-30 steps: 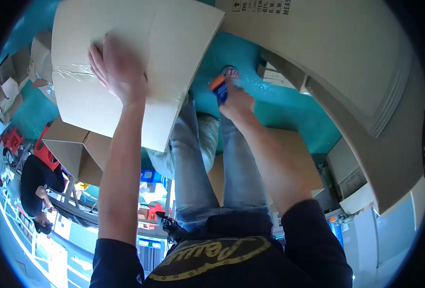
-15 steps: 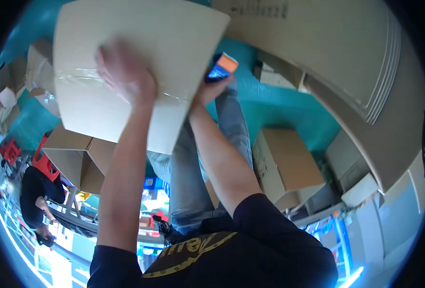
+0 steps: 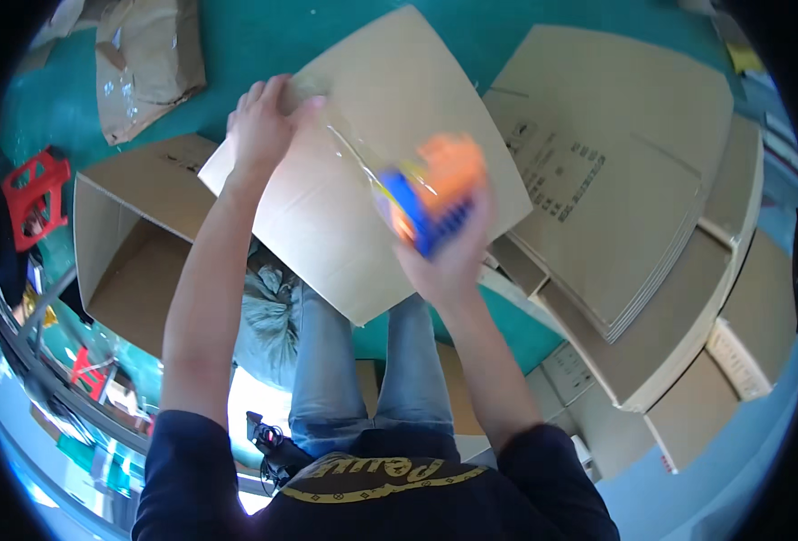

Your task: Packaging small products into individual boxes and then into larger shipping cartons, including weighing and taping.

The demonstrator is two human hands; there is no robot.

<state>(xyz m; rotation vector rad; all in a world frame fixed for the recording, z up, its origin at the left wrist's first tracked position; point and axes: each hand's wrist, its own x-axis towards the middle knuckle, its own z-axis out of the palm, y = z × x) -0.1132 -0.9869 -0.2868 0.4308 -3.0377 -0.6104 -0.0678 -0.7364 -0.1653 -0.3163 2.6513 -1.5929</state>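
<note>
Clearly, dark printing (image 3: 557,176) marks flat cardboard (image 3: 656,212) beside the taped carton (image 3: 331,207).

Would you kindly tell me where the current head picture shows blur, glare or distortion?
In the head view, the right hand and its orange-and-blue tape dispenser look motion-blurred; the clear tape strip glints; white glare sits beside the jeans; edges of the flattened cardboard stack bow, fisheye-style.

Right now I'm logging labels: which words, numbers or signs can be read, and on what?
Flat brown cardboard stack: dark print lines, symbols; wording withheld.
Black cloth shirt: upside-down yellow lettering; wording withheld.
Open brown cardboard box: print too blurred.
Pale cardboard carton: marks too small.
</note>
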